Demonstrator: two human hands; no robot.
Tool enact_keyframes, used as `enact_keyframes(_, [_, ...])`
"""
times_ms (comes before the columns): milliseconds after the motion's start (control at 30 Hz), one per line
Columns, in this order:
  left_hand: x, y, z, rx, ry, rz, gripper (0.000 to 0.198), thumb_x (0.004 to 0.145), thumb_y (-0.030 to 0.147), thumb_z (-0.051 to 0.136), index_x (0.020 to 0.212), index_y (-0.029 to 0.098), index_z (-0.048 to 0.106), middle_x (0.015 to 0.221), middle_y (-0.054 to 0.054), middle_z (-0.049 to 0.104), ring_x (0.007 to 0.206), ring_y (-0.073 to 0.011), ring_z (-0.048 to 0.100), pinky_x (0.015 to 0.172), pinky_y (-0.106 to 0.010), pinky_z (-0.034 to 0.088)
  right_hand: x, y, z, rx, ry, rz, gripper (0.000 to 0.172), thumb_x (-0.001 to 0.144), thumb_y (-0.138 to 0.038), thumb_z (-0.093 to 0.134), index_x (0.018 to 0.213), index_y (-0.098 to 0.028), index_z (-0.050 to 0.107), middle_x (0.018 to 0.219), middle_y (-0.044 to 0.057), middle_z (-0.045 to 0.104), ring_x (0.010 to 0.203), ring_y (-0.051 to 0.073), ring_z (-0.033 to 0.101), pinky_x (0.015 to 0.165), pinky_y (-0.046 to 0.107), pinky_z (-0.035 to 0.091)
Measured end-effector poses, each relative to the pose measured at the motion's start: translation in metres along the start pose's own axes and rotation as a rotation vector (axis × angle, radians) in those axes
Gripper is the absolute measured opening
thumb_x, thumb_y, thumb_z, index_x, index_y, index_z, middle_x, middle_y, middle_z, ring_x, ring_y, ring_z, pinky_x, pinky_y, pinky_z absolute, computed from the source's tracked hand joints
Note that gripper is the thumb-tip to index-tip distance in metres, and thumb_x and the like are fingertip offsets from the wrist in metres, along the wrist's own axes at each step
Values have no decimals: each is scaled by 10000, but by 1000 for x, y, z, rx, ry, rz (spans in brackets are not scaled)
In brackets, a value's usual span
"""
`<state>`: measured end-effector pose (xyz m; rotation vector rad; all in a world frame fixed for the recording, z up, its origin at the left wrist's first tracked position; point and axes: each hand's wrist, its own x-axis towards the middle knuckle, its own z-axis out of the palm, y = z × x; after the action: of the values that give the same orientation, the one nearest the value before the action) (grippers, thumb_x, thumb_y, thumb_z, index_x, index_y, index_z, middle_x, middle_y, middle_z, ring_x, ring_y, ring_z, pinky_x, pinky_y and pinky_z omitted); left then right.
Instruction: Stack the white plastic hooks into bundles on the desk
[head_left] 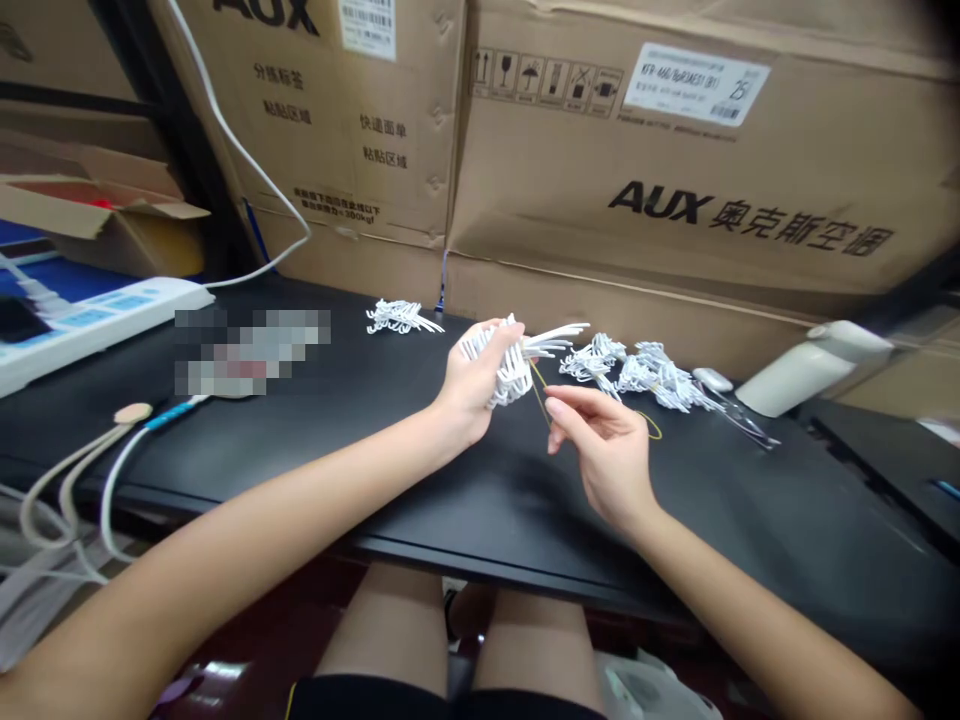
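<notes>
My left hand [480, 375] is closed around a bundle of white hooks [514, 372], whose straight ends stick out to the right. Just to the right of it, my right hand [604, 440] pinches a thin yellow band [541, 390], which looks like a rubber band and runs up to the bundle. Another yellow loop [654, 425] shows beside the right hand's knuckles; whether it joins the pinched band is hidden. Behind the hands lie more bundles of white hooks: one bundle [401, 316] on the left, another bundle [594, 362] and a larger cluster [664, 375] on the right.
Large cardboard boxes [675, 150] stand along the back of the black table [450, 500]. A cream bottle [814, 365] lies at the right, near a small white case [712, 380] and glasses [750, 425]. A power strip [112, 325], cables [112, 470] and a pixelated item are at the left.
</notes>
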<state>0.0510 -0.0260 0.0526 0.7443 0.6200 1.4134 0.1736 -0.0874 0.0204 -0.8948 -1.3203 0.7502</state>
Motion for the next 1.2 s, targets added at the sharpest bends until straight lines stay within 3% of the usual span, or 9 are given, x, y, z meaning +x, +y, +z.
enact_keyframes(133, [-4,0,1,37,-11,-36,227,697,245,704,832,163,541,655,36,602,550,-106,610,511,-215,491,4,3,-4,-249,-3,-95,185,766,-215,671,947,-188,703,621,-33,493,492,87,466,430,233,419])
enact_keyframes(333, [-5,-3,1,15,-4,-38,216,700,215,693,838,155,538,641,40,598,541,-91,605,508,-188,479,10,2,-15,-776,-74,-551,148,838,-124,560,875,-183,690,679,5,498,550,102,458,497,242,421])
enact_keyframes(467, [-2,-6,-1,14,36,-56,223,682,232,709,811,154,544,662,30,612,565,-98,616,531,-197,492,13,0,-18,-937,-99,-654,121,841,-130,560,886,-194,653,935,93,564,842,197,560,684,334,497])
enact_keyframes(567, [-1,-6,-1,-3,61,-62,230,669,245,723,789,151,551,662,22,615,595,-100,624,566,-199,503,14,-4,-19,-906,-124,-754,124,821,-104,582,891,-194,634,1071,125,586,1007,248,557,819,420,494])
enact_keyframes(667, [-3,-6,-1,0,47,-79,217,685,250,710,783,147,546,638,22,606,562,-95,608,560,-203,500,13,-6,-19,-773,-149,-788,179,826,-73,565,938,-198,625,989,100,649,941,218,617,808,397,523])
enact_keyframes(900, [-7,-11,0,34,29,-85,226,681,219,704,816,157,534,618,36,594,519,-101,594,522,-217,488,11,-7,-12,-565,-159,-702,191,817,-61,581,918,-204,657,904,64,708,852,191,679,753,349,575])
enact_keyframes(1200, [-9,-15,0,62,46,-92,296,635,238,744,857,159,565,705,28,616,592,-91,595,578,-209,481,24,-14,-26,-700,-116,-831,206,809,-81,610,941,-226,675,868,42,733,794,194,697,737,344,575])
